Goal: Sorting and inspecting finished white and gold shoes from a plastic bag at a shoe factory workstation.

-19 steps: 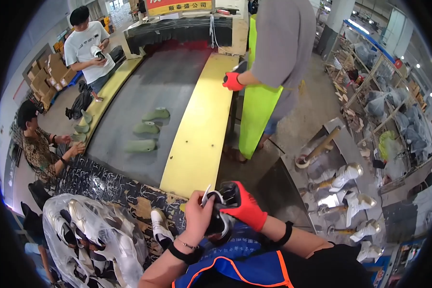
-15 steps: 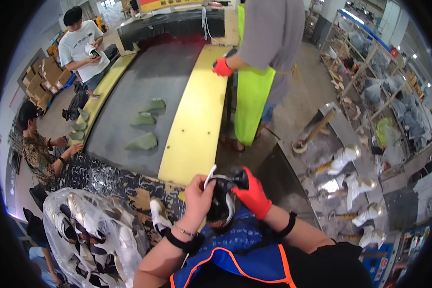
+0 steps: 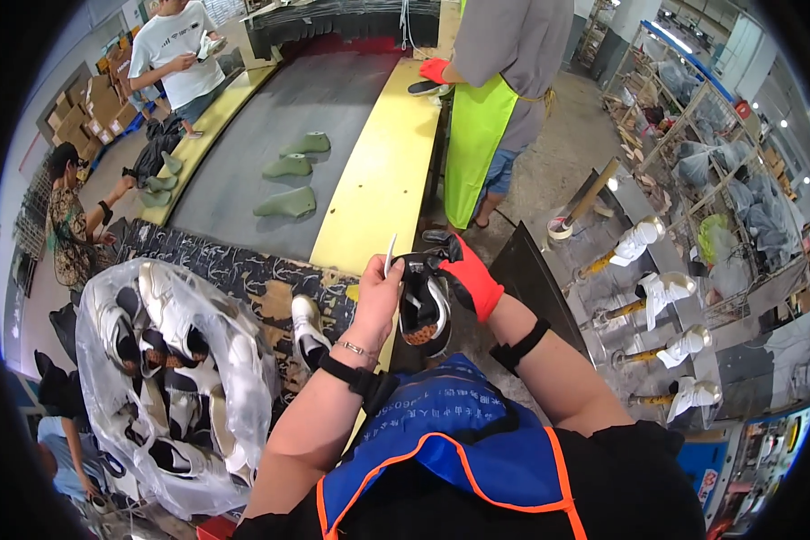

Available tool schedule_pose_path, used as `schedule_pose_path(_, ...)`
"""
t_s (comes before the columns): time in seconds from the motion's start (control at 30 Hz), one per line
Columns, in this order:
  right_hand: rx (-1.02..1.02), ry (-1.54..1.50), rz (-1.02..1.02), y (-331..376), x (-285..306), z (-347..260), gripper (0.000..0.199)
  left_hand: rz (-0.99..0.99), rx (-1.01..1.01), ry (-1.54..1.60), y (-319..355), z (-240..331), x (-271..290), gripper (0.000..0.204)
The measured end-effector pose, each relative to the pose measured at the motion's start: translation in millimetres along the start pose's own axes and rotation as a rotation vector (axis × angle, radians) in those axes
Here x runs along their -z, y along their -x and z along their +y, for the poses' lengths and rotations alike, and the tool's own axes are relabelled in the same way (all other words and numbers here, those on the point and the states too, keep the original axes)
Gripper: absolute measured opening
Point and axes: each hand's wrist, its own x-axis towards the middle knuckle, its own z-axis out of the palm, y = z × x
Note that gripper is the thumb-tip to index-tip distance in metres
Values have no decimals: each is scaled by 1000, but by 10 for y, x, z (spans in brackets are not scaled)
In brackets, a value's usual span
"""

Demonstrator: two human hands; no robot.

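Between my hands is a black-and-white shoe [image 3: 438, 335], its opening facing me and a brown speckled insole showing inside. My bare left hand [image 3: 380, 292] is closed at the shoe's left edge, pinching a thin white strip [image 3: 390, 254] that sticks up from the fingers. On the other side my right hand [image 3: 470, 281], in a red and black glove, grips the shoe's upper right edge. Its fingertips are partly hidden against the dark upper.
A clear plastic bag [image 3: 263, 378] of white shoes stands at left, beside a single white shoe [image 3: 308, 326]. Ahead, green shoe lasts [image 3: 285, 202] lie on a grey conveyor belt [image 3: 243, 220]. A co-worker in a lime apron [image 3: 479, 148] stands beyond; shoes sit on a rack [image 3: 684, 346] at right.
The view has shifted, and the shoe now shows more of its inside. My right hand has moved slightly away from the left. The co-worker's red-gloved hand is farther up the yellow board.
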Motion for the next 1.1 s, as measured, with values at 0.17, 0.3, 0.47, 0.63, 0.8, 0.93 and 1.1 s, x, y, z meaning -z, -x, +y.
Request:
schedule_pose_path(0.17,2,-106,-14,45,-178,7,46,53,-47,-63,104,124,55,11)
schedule_pose_path(0.3,2,-111,-31,73,-123,-30,46,54,-165,-88,98,83,22,12)
schedule_pose_path(0.47,-14,-70,-24,192,-107,-172,45,59,-204,-171,144,114,-64,10)
schedule_pose_path(0.63,91,204,-115,300,-105,-94,48,76,-232,-269,185,6,-110,10)
schedule_pose_path(0.8,-54,498,-67,364,32,59,45,43,-178,-325,471,-80,1,21)
schedule_pose_path(0.93,-60,457,40,422,441,272,29,266,-369,-934,916,-230,736,24)
schedule_pose_path(1.1,-184,372,100,255,605,663,28,275,-222,-1355,1288,-432,1220,30)
